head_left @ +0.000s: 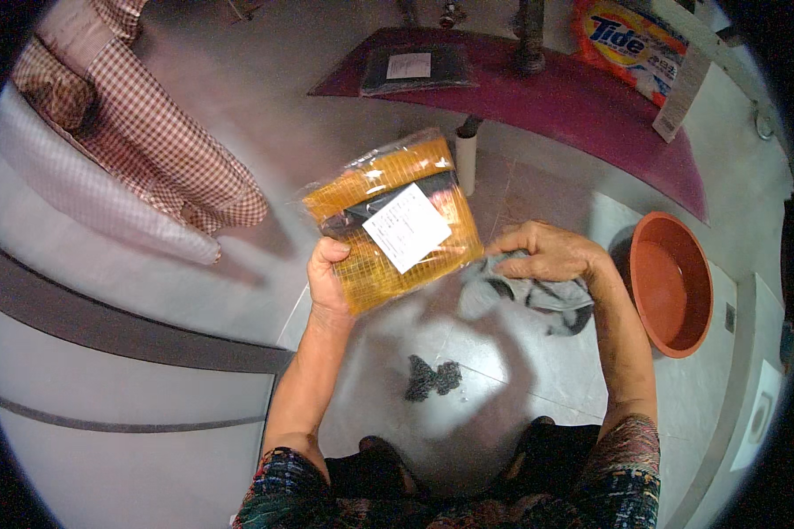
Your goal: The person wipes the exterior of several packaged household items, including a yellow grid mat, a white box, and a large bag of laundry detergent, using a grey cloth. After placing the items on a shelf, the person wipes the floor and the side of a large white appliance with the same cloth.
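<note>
Orange packet (pixel 395 225) tilted, label up; left hand (pixel 328 280) pinching edge, right hand (pixel 549 254) clutching cloth (pixel 528 295).

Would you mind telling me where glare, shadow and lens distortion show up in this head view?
In the head view, glare streaks the clear wrap of the orange packet held by the left hand; a bright patch lights the floor beneath it, ringed by shadow; the fisheye bends the dark red table edge and blackens the corners.

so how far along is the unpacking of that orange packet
Done: a grey wrapper seems already off, bunched in the right hand. In hand: the left hand holds the orange packet, right fingertips at its edge. Left: its clear plastic still looks sealed around it.
</note>
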Motion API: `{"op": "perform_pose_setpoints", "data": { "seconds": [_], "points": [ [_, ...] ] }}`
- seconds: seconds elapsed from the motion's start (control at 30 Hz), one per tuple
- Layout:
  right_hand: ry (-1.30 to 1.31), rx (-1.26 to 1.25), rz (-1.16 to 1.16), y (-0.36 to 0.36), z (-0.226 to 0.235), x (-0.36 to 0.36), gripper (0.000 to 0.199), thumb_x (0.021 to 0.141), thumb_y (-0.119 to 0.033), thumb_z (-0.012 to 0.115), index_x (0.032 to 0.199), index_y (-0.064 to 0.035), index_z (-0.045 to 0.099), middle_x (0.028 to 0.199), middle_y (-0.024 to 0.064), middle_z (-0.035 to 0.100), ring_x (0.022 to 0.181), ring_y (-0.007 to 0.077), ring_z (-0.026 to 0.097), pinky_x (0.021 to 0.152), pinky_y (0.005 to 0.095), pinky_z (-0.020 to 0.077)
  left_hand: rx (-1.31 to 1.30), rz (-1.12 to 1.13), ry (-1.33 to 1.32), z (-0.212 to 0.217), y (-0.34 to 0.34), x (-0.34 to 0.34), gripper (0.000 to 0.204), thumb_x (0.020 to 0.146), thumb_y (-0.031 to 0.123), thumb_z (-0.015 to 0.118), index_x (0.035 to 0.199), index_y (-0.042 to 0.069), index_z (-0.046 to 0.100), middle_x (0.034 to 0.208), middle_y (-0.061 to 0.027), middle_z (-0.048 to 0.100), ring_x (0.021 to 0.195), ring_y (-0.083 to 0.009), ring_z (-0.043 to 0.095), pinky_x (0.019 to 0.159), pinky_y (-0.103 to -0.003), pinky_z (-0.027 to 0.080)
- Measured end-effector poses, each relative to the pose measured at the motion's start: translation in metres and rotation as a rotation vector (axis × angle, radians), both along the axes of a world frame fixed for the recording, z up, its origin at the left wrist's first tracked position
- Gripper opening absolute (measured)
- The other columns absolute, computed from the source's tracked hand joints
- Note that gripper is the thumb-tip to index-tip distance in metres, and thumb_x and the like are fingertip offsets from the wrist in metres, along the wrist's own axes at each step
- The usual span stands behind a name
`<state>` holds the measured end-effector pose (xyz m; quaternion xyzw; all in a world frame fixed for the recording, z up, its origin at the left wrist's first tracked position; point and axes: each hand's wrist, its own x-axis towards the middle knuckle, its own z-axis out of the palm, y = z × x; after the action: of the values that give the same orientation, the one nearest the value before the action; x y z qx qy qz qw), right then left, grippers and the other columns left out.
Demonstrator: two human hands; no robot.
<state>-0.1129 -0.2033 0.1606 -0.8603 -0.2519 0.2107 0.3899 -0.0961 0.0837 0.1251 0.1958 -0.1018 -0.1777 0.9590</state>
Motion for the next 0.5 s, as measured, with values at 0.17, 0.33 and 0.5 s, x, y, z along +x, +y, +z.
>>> {"op": "perform_pose_setpoints", "data": {
  "seconds": [0.17,0.33,0.5],
  "points": [
    [-0.343,0.091,-0.399,-0.018,0.016,-0.002,0.036,0.084,-0.021,0.053,0.113,0.0013,0.058,0.100,0.0148,0.063,0.091,0.0215,0.059,0.078,0.0332,0.0470,0.127,-0.036,-0.005,-0.006,-0.004,0.001,0.063,0.067,0.017,0.048,0.126,-0.002,0.043,0.122,-0.0202,0.053,0.110,-0.0355,0.054,0.096,-0.049,0.043],
    [-0.707,0.063,-0.612,0.011,0.002,0.010,0.035,0.084,-0.015,0.049,0.113,0.0026,0.057,0.103,0.0208,0.060,0.092,0.0310,0.059,0.082,0.0383,0.0459,0.129,-0.135,0.031,-0.010,-0.025,-0.006,0.058,0.072,0.018,0.047,0.126,-0.002,0.042,0.122,-0.0184,0.053,0.110,-0.0324,0.054,0.097,-0.048,0.043],
    [-0.340,-0.498,-0.242,0.017,0.014,-0.006,0.028,0.082,-0.012,0.053,0.107,-0.0016,0.060,0.096,0.0245,0.057,0.090,0.0391,0.059,0.077,0.0438,0.0469,0.169,-0.120,-0.015,-0.013,-0.021,-0.003,0.055,0.076,0.017,0.044,0.127,-0.003,0.040,0.123,-0.0185,0.052,0.113,-0.0317,0.053,0.099,-0.047,0.041]
  ]
}}
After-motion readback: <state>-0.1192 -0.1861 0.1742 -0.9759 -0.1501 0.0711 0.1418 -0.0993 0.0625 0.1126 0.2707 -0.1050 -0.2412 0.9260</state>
